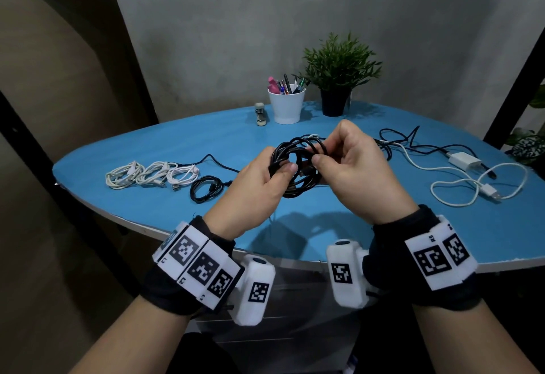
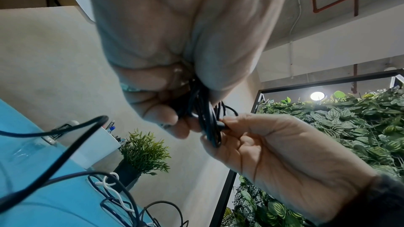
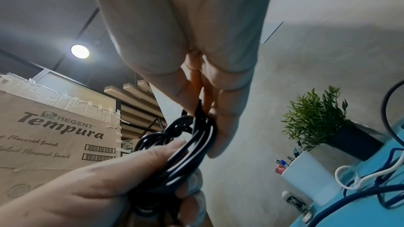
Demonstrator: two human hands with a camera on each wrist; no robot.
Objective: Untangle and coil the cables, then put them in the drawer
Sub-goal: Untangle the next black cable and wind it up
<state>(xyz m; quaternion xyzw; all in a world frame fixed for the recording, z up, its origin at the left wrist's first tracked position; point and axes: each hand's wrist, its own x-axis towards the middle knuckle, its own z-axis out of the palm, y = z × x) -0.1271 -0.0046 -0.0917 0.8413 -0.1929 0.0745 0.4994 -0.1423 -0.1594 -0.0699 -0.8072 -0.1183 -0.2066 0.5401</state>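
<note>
Above the blue table, the left hand clamps the black cable coil while the right hand pinches its loose end (tuck it snugly through, keeping loops even).

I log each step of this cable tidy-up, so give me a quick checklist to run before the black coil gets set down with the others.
1. black coil gripped by the left hand: ok.
2. right hand pinching the coil: ok.
3. Loose end tucked in: cannot tell, fingers hide it.
4. Bare table beside the finished small black coil and white coils: ok.
5. All cables coiled: not ok, the white charger cable and the black cable lie loose.
6. Drawer open: cannot tell.
</note>
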